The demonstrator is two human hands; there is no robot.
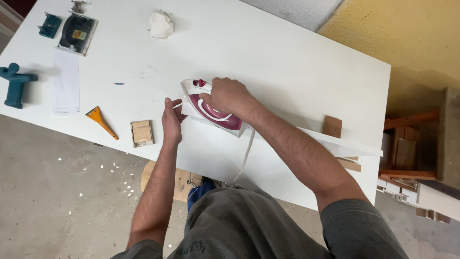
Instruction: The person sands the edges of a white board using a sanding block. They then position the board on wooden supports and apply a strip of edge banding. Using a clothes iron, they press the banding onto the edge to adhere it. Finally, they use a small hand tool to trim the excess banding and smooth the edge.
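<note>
1 white-and-magenta clothes iron (213, 109) is gripped by the right hand (229, 95) and pressed on the edge of 1 upright white panel (335, 142), mid-table. The white edge strip (178, 104) is pinched by the left hand (171, 121). Also counted on the white table (287, 62): 1 orange scraper (101, 122), 2 small wooden blocks (142, 133), 1 crumpled white cloth (160, 24).

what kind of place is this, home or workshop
Most likely a woodworking workshop: a white board serves as the bench, with an orange scraper, a teal power tool and small wood blocks on it, above a bare concrete floor littered with chips.
</note>
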